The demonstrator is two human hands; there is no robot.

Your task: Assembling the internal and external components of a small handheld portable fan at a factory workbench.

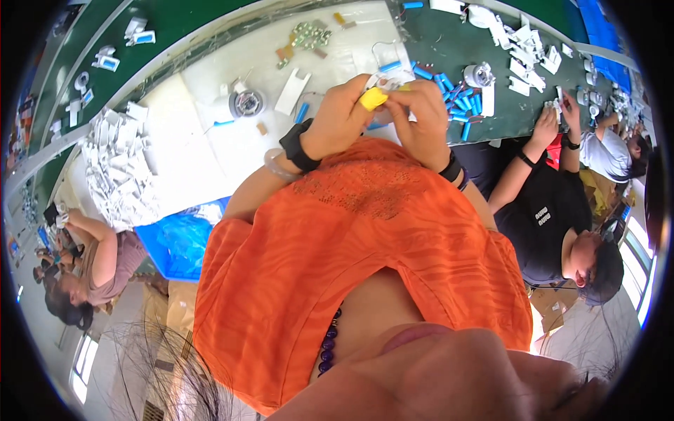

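Note:
Both hands meet over the near edge of the work table. My left hand point(335, 118) is closed round a small white plastic part point(380, 81), partly hidden by the fingers. A bright yellow wrap point(373, 99) shows at its thumb tip. My right hand point(423, 116) pinches thumb and finger together against the same part's near side; what lies between those fingertips is hidden. Just beyond the hands lies a blue cylindrical battery point(390, 67) with a thin wire. To the left are a flat white plastic cover point(293, 91) and a round white motor-like unit point(247, 103).
Loose blue batteries point(460, 102) lie right of my hands, beside another round unit point(479, 75). Small circuit boards point(309, 35) sit farther back. White plastic shells pile up at left point(119, 165) and far right point(526, 56). A blue bin point(168, 242) stands below left. Co-workers sit on both sides.

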